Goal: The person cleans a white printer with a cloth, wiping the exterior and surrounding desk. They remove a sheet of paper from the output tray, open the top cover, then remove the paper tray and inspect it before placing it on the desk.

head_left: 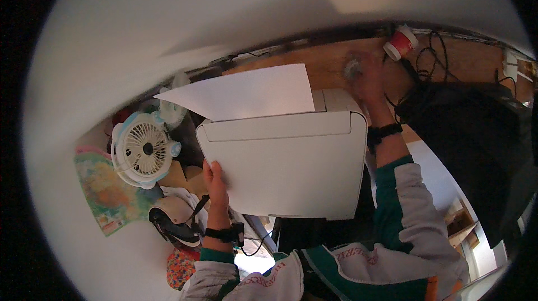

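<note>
A white printer (pixel 286 166) lies before me, with a sheet of white paper (pixel 248 91) standing out of its rear slot. My left hand (pixel 216 181) grips the printer's left edge. Its thumb shows on top, while the other fingers are mostly hidden. Beyond the printer's far right corner, my right hand (pixel 370 80) is over the wooden tabletop (pixel 332 57), blurred by motion. A small greyish object (pixel 352 68) appears at its fingertips; whether the hand holds it cannot be made out.
At the back right are a red-and-white paper cup (pixel 400 43) and tangled black cables (pixel 435 55). A large black object (pixel 462 133) fills the right side. To the left stand a white-and-blue fan (pixel 145 150), a colourful printed bag (pixel 113 192) and a pale helmet (pixel 176 210). A wall rises behind.
</note>
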Demonstrator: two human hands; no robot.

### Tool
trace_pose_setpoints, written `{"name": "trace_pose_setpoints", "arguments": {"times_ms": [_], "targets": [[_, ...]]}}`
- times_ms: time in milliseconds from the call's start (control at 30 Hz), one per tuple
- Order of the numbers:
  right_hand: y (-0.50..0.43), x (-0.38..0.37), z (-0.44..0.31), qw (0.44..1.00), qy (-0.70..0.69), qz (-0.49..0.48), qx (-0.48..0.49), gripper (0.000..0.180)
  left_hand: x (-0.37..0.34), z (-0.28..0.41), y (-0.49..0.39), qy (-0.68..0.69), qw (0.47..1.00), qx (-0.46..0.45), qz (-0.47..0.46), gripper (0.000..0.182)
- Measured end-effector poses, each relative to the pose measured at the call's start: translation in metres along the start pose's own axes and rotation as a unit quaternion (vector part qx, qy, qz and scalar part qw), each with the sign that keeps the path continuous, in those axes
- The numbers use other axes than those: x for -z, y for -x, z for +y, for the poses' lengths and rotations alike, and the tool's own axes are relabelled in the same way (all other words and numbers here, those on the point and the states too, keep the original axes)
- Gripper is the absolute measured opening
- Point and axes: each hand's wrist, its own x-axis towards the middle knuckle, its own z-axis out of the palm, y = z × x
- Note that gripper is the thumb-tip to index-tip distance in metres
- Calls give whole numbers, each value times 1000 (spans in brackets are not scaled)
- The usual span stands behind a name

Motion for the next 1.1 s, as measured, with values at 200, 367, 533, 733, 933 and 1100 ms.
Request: {"name": "trace_pose_setpoints", "arguments": {"times_ms": [200,367,533,733,933,1100], "targets": [[-18,-24,3,948,-33,-180,260,47,1,-1,-1,-2,1000,-12,-15,42],[-5,1,5,957,19,-218,192,50,-1,2,-1,-4,1000,-17,-21,38],[3,8,0,966,40,-209,146,55,-1,1,-1,-20,1000,-7,-1,38],[-7,-24,14,963,18,-194,186,48,7,-7,-2,-2,999,-14,-32,46],[11,-1,25,976,-57,-204,49,40,8,-5,-4,-25,1000,3,-11,50],[0,-21,10,969,18,-138,204,43,5,-4,-2,-17,1000,4,-10,52]]}}
